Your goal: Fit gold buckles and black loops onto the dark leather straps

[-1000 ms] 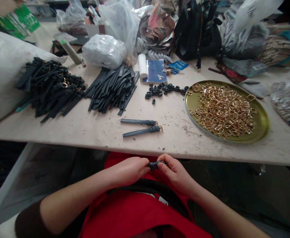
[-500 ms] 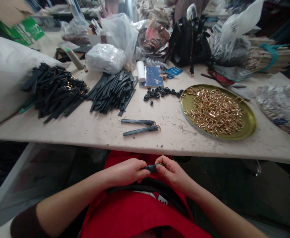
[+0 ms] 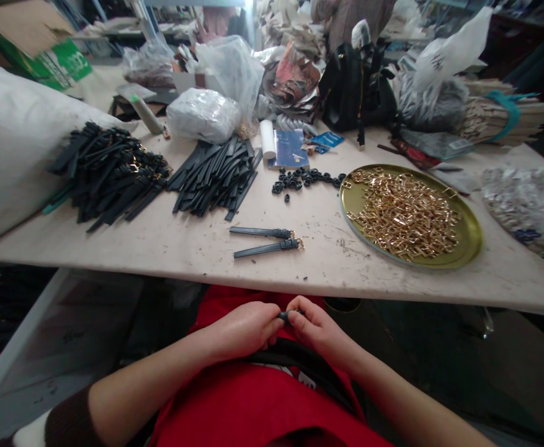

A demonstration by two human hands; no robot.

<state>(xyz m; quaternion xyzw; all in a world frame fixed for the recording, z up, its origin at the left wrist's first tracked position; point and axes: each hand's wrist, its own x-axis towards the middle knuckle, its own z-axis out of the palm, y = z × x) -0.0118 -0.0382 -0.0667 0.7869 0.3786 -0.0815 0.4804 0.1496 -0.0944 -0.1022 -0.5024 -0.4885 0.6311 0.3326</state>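
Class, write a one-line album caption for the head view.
Two hands pinch a dark piece below the table edge; two buckled straps lie beyond.

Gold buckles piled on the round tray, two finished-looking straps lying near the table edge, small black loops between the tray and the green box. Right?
Not quite: the small black loops lie between the round tray and the pile of black strips, as the head view shows. The rest holds.

Bare pale tabletop (image 3: 197, 248) lies open along the near edge; the round gold-coloured metal tray (image 3: 471, 239) blocks the right.
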